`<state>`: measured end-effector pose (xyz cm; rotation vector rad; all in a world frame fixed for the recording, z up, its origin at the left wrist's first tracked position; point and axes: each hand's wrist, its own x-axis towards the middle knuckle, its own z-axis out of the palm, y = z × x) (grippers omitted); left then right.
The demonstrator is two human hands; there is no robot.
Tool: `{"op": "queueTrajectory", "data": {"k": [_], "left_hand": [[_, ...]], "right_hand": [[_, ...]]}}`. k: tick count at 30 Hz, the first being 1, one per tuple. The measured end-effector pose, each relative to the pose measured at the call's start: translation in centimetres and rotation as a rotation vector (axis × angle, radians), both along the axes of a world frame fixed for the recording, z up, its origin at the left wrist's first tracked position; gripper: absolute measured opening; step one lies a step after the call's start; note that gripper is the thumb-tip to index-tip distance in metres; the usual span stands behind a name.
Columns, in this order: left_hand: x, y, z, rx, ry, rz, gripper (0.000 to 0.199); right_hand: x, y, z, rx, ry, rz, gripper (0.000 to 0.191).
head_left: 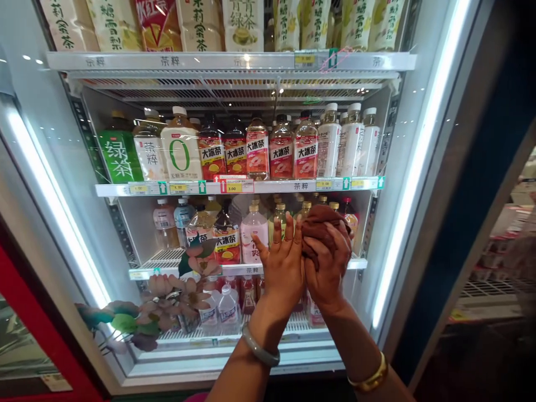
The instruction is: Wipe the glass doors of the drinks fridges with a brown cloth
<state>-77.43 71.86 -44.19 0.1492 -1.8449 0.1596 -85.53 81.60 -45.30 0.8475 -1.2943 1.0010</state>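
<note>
Straight ahead is the glass door (pixel 272 357) of a lit drinks cooler, with flower decals (pixel 167 296) on its lower left. My left hand (pixel 285 262), with a pale bangle at the wrist, has its fingers spread against or just before the glass. Right beside it, my right hand (pixel 329 262) holds a crumpled brown cloth (pixel 322 220) up at the glass; a gold bracelet circles that wrist. The cloth bulges above and between its fingers. Behind the hands, the hidden part of the lower shelf holds bottles.
Inside the cooler, shelves (pixel 234 187) carry rows of tea bottles (pixel 180 145). A bright light strip (pixel 422 162) runs down the right side, another (pixel 54 206) down the left. A red frame (pixel 37 329) stands at lower left. More shelving (pixel 494 285) shows at the right.
</note>
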Motion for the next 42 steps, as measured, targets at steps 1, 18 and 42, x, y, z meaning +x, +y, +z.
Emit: {"op": "queueTrajectory", "data": {"k": [1, 18, 42], "left_hand": [[-0.1, 0.3, -0.1, -0.01, -0.009, -0.003, 0.075], [-1.6, 3.1, -1.7, -0.123, -0.111, -0.02, 0.068], [-1.3, 2.6, -3.2, -0.094, -0.14, -0.109, 0.067]], "right_hand": [[-0.2, 0.4, 0.2, 0.038, 0.026, 0.003, 0.032], [-5.2, 5.9, 0.2, -0.207, -0.103, -0.047, 0.036], [0.1, 2.7, -5.5, -0.024, -0.321, 0.028, 0.032]]}}
